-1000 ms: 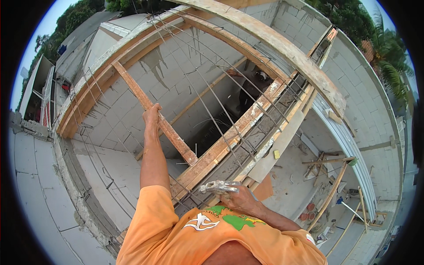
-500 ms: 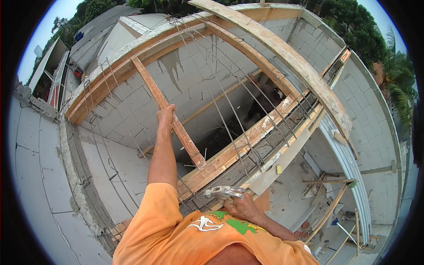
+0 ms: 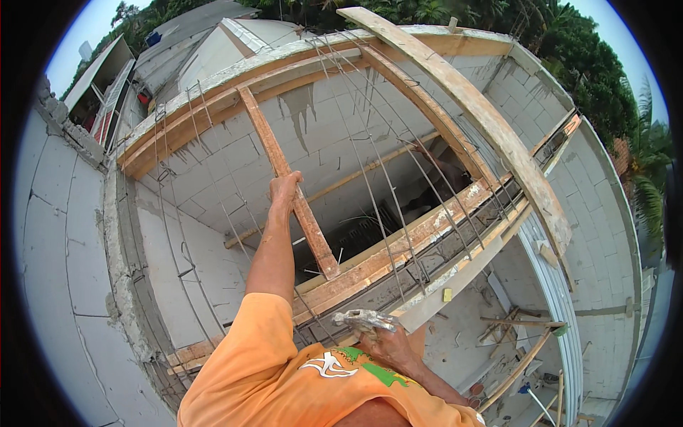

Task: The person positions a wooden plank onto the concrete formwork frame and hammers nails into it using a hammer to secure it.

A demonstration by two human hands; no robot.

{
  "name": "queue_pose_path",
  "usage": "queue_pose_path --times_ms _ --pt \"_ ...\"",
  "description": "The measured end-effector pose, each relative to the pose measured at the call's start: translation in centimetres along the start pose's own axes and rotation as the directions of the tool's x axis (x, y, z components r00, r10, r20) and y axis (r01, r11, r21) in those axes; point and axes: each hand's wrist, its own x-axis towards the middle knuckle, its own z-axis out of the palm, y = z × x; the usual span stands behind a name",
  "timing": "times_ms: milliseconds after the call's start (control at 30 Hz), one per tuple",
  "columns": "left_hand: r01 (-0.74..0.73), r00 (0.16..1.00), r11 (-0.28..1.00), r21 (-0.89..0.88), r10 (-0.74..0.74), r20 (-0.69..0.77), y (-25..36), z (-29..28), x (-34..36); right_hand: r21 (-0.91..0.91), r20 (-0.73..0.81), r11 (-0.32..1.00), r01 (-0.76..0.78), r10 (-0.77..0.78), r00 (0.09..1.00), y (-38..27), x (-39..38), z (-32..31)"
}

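Observation:
My left hand (image 3: 286, 191) is closed around the middle of a reddish-brown wooden beam (image 3: 310, 226). That beam spans the opening from the far timber edge to the near formwork board (image 3: 377, 269). Nails (image 3: 340, 255) stick out close to its near end. In front of my orange shirt, my right hand (image 3: 390, 349) grips a claw hammer (image 3: 363, 318), its worn, pale-smeared head pointing left. The hammer's handle is mostly hidden by the hand. Thin steel rods (image 3: 373, 188) cross the opening to the right of the beam.
A second timber (image 3: 427, 103) and a long plank (image 3: 477, 114) lie across at right. Below, in shade, a person (image 3: 442, 181) is partly visible. Steel reinforcement (image 3: 455, 235) runs inside the near formwork. Light block walls (image 3: 64, 249) surround the opening; lumber and debris lie lower right.
The view has turned slightly, so the scene sits further right and lower. My left hand keeps its hold on the beam, and the hammer stays in my right hand. The person below has shifted.

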Motion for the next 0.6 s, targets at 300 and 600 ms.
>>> queue_pose_path --times_ms 300,600 --pt "0.015 1.0 0.998 0.057 -0.016 0.021 0.6 -0.1 -0.7 0.013 -0.005 1.0 0.007 -0.007 1.0 -0.4 0.2 -0.1" --pt "0.038 0.999 0.996 0.085 -0.039 0.0 0.6 -0.2 -1.1 0.003 -0.022 1.0 0.014 -0.014 1.0 -1.4 0.6 -0.2"
